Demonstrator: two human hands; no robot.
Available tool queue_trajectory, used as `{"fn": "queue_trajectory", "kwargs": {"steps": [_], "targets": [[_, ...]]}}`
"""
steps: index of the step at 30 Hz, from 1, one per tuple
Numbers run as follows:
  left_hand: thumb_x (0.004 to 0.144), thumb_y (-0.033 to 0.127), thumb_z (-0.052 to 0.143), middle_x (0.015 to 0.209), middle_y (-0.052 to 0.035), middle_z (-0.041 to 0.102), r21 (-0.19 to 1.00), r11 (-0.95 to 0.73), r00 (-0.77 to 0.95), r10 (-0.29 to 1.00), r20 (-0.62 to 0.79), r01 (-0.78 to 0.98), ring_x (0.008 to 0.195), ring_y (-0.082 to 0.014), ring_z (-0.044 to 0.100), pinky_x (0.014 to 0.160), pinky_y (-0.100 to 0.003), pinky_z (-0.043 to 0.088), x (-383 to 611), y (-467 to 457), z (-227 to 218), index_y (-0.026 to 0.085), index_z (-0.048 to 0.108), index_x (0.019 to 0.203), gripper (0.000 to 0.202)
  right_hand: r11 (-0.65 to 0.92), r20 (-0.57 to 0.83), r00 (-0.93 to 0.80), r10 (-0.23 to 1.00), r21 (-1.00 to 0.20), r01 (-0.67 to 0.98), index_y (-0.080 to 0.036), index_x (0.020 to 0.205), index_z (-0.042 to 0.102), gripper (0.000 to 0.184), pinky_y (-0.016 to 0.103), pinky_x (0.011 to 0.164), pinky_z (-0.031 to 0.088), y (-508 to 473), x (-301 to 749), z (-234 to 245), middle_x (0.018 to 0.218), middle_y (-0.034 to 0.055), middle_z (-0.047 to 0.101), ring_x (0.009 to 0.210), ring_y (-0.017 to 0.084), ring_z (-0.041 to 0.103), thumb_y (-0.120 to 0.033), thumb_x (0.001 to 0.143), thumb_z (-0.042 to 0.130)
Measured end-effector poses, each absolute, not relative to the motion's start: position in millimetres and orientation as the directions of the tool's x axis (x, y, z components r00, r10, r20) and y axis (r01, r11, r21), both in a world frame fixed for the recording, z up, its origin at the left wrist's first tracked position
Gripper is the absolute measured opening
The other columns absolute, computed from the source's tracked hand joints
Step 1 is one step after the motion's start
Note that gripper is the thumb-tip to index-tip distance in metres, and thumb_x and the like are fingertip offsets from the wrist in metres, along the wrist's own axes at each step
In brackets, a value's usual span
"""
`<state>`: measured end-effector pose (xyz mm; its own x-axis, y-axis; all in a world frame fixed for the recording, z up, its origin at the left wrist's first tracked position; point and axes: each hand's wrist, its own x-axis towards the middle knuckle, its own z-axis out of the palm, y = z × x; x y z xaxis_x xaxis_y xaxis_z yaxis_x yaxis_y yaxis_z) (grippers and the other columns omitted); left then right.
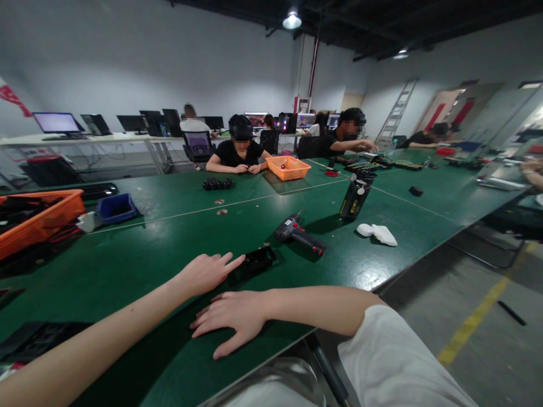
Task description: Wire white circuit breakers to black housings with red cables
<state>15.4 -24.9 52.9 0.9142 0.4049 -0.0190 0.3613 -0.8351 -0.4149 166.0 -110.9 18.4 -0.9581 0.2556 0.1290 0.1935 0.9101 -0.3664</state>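
Via the head camera I see the left hand [212, 270] over the smooth green counter [182, 226], fingers loosely extended, index fingertip at an open-topped black rectangular box [259, 260]; cannot tell whether it grips. Box lies inward from the counter's near edge, just beside a black-and-red pistol-shaped power drill [300, 233]. Right hand [233, 317]: palm down by that edge, fingers spread, bare.

Green tabletop [182, 243]: we record a black tray [259, 260], a power drill [299, 233] just beside it, a black container [355, 200] with yellow markings, a white item [377, 233] near that, a blue bin [121, 215], an orange basket [291, 173], black parts [217, 184].
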Motion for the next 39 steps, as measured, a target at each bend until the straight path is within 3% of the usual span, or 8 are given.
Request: {"fn": "queue_trajectory", "kwargs": {"steps": [7,20,39], "targets": [[0.093,0.011,0.051,0.112,-0.0086,0.061,-0.417,-0.851,0.932,0.362,-0.023,0.320,0.076,-0.0156,0.068,0.057,-0.024,0.046,15,-20,49,0.030,0.031,0.150,0.064,0.887,0.137,-0.951,0.277,-0.418,0.198,-0.019,0.139,0.048,0.053,0.044,0.119,0.021,-111,166,21,0.151,0.0131,0.047,0.145,0.023,0.035,-0.046,0.094,0.057],[0.093,0.011,0.052,0.099,-0.0064,0.066,-0.403,-0.851,0.924,0.381,-0.029,0.338,0.072,-0.0165,0.068,0.059,-0.026,0.046,12,-24,42,0.025,0.034,0.149,0.061,0.887,0.126,-0.949,0.291,-0.408,0.218,-0.017,0.142,0.045,0.057,0.042,0.120,0.020,-113,166,21,0.151,0.0132,0.046,0.144,0.022,0.035,-0.045,0.095,0.058],[0.093,0.013,0.050,0.110,-0.0091,0.062,-0.421,-0.847,0.931,0.365,-0.015,0.325,0.085,-0.0203,0.064,0.067,-0.030,0.045,21,-30,47,0.029,0.031,0.149,0.061,0.896,0.147,-0.945,0.291,-0.388,0.215,-0.016,0.141,0.046,0.056,0.040,0.120,0.021,-112,166,21,0.150,0.0128,0.047,0.144,0.022,0.037,-0.047,0.096,0.054]]}}
